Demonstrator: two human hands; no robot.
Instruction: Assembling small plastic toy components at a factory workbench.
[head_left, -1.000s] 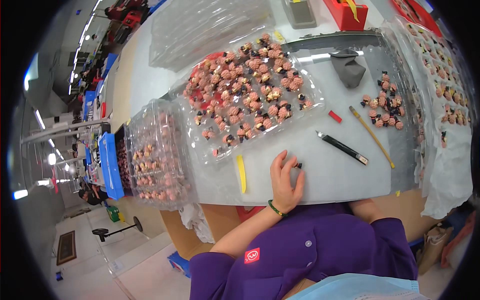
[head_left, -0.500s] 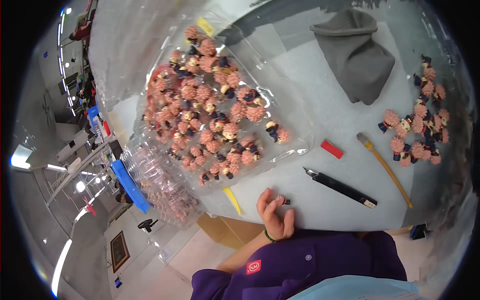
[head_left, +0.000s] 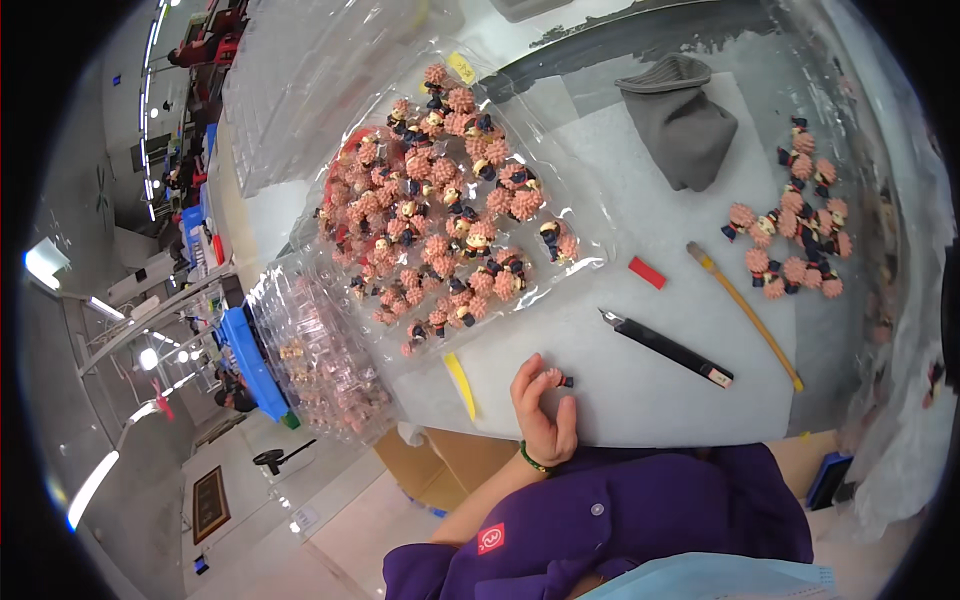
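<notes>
Near the front edge of the table, my left hand [head_left: 545, 412] has its fingers curled around a small figurine [head_left: 566, 382], whose dark end pokes out past the fingertips. Most of that figurine is hidden by the hand. My right hand does not show. Just right of the left hand lies a black craft knife [head_left: 668, 348], with a yellow-handled brush [head_left: 750, 318] beyond it. A clear plastic tray [head_left: 585, 225] full of pink-haired figurines [head_left: 437, 255] in dark clothes sits at the left. Another group of such figurines [head_left: 797, 222] lies at the right.
A grey cloth sleeve [head_left: 682, 130] rests at the far side of the table. Between it and the knife is a red strip [head_left: 647, 272]. A yellow strip [head_left: 461, 385] lies left of my hand. Stacked clear trays [head_left: 325, 360] stand at the left edge, above a cardboard box [head_left: 440, 465].
The whole view has shifted, with the knife, brush and right-hand figurines now farther left in the picture. My left hand keeps its curled grip and stays near the table's front edge.
</notes>
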